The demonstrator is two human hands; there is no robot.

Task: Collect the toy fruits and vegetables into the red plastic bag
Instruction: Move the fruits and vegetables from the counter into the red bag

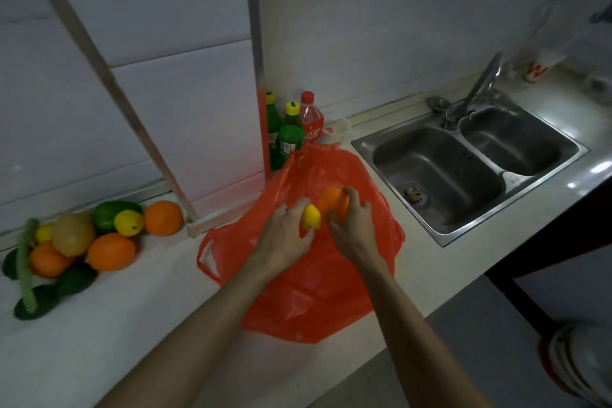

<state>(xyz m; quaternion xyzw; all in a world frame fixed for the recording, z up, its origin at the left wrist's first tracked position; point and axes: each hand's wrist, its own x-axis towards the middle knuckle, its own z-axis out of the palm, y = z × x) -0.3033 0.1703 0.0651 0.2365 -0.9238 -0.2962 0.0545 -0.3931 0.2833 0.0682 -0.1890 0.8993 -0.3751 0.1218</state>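
We are early in the job. Our left hand (284, 235) has its grip closed around a yellow toy lemon (311, 217), and our right hand (352, 225) grips a toy orange (332, 200); both hover over the red plastic bag (298, 291), which lies crumpled on the tabletop (132, 325) in the middle of the scene, just left of the steel sink (463, 162). We judge these two pieces are about to go in, but we cannot tell whether they are already past the bag's mouth, nor whether anything else lies inside it.

Most of the work is left. Well apart from the bag, at the far left of the tabletop against the wall, sits the pile of toy produce (76, 242): three more oranges, two lemons, a brownish round fruit, a green pepper, some dark green pieces and a long pale green stalk, all touching or heaped together. None of these has been moved to the bag.

The green and red bottles (291, 129) behind the bag look to be no part of the task.
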